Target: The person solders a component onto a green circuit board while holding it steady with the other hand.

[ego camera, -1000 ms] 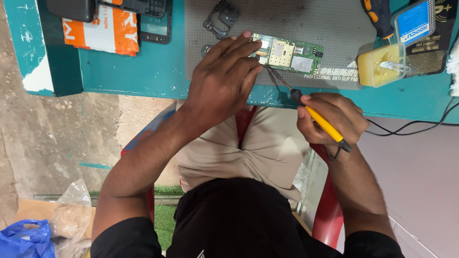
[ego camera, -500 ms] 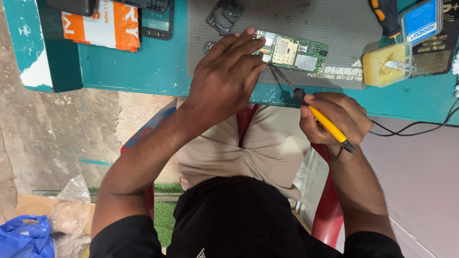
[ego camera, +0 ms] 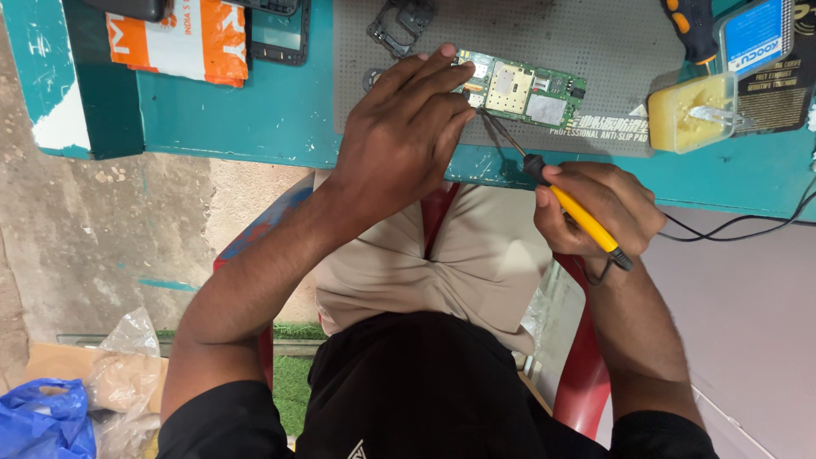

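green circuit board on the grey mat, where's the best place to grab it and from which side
Pinch the green circuit board by its bare long edges near the right end, coming from the right. It lies flat on the grey mat; the left hand covers its left end, and the soldering iron in the right hand works there.

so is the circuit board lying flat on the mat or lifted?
Flat. The green circuit board lies face up on the grey mat, its left end pinned by the left hand.
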